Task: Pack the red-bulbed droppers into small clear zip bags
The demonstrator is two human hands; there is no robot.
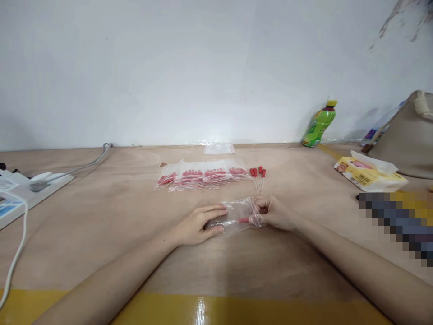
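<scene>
A clear plastic zip bag (233, 210) lies flat on the table between my two hands. My left hand (199, 223) rests on its left end, fingers stretched and apart. At the bag's right end is my right hand (270, 213), its fingers bent in a pinch. A dropper with a red rubber bulb (243, 220) shows through the film, the bulb pointing left from my right fingertips. How deep those fingers reach into the bag is hard to tell. Just beyond lie several loose droppers (258, 173) with red bulbs and thin clear stems.
Filled bags of red-bulbed droppers (214, 174) overlap in a row farther back. Behind them lies a flat plastic bag (219, 148). A green bottle (320, 124), tissue pack (372, 174) and beige bag (402, 140) stand right. A power strip (56, 180) with cables is left.
</scene>
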